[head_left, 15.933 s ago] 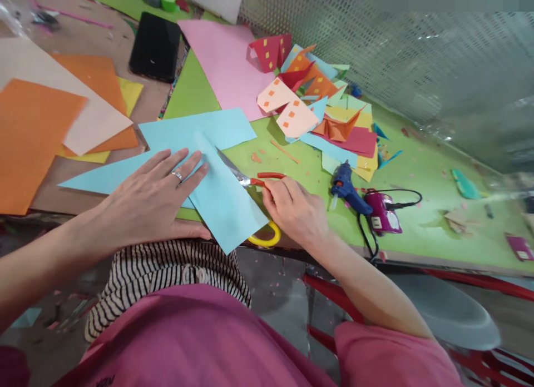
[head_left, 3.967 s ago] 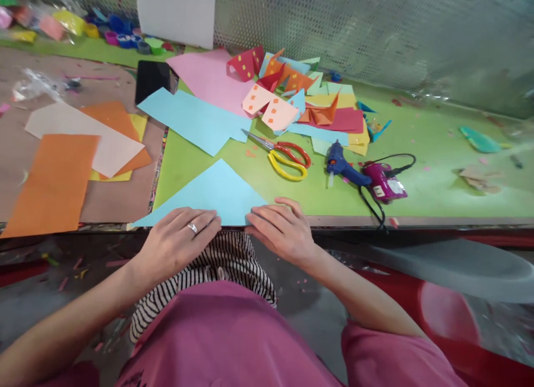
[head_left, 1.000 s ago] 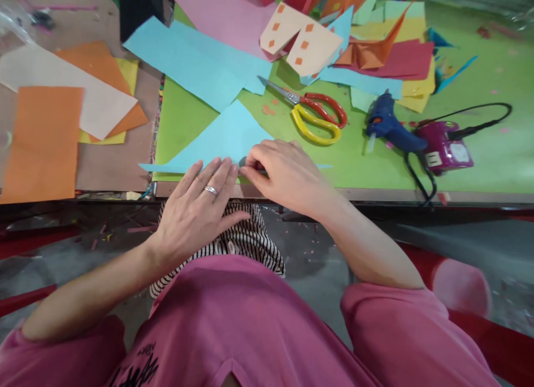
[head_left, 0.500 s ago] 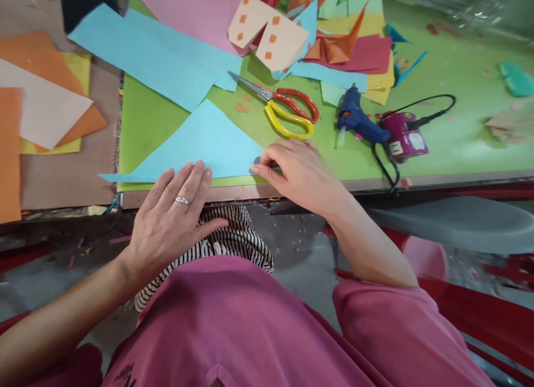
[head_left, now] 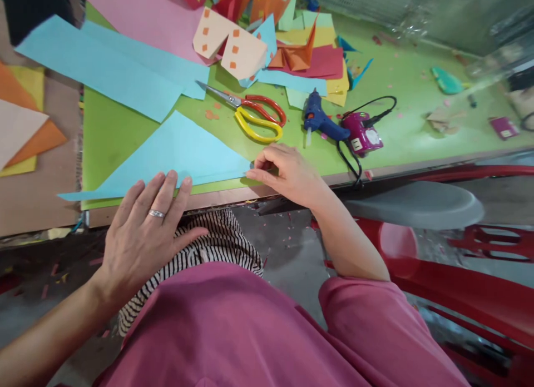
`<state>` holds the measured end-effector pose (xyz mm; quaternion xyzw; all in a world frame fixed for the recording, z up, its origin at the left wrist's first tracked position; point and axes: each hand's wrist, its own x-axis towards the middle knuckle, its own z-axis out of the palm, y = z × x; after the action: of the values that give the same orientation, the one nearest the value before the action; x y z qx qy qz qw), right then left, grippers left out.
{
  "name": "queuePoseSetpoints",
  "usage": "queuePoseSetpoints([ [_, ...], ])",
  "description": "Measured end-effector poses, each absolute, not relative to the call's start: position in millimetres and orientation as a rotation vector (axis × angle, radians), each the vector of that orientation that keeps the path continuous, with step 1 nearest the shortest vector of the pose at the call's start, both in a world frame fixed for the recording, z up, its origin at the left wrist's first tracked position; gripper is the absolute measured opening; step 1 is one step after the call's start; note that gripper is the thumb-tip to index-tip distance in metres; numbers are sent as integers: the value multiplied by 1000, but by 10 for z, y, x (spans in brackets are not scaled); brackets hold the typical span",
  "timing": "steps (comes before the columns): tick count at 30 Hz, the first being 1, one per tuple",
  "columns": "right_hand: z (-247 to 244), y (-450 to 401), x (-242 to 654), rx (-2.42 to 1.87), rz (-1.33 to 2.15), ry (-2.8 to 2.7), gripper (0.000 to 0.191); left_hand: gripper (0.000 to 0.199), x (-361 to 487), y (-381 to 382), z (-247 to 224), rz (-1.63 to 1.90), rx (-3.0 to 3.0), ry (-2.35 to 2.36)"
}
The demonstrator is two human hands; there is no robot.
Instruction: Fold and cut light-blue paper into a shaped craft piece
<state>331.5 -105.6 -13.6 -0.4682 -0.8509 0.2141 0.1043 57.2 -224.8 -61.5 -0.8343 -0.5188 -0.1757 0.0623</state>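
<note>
A light blue sheet of paper [head_left: 175, 150], folded into a triangle, lies along the front edge of the green table top. My left hand [head_left: 146, 220] is spread flat, its fingertips resting on the paper's lower edge; a ring shows on one finger. At the paper's right corner, my right hand [head_left: 283, 173] is closed, with thumb and curled forefinger pinching that corner. Just beyond the paper lie scissors [head_left: 250, 114] with one red and one yellow handle, blades partly apart and pointing left.
A blue glue gun [head_left: 321, 120] lies right of the scissors beside a magenta box [head_left: 362, 134] with a black cable. Behind are a long blue paper strip [head_left: 108, 70], a cream cut-out [head_left: 237, 53] and folded coloured papers. A grey stool [head_left: 417, 203] stands below the table's right side.
The view has shifted to the right, so the table's things appear farther left. Both hands keep nearly the same places on the blue paper.
</note>
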Motion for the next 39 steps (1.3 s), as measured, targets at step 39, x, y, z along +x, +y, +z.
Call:
queuePoseSetpoints([
  [39,-79,-1114,3324,-1505,579,-2400,23,83,692,-2252,-506,-377,-2530,-1671],
])
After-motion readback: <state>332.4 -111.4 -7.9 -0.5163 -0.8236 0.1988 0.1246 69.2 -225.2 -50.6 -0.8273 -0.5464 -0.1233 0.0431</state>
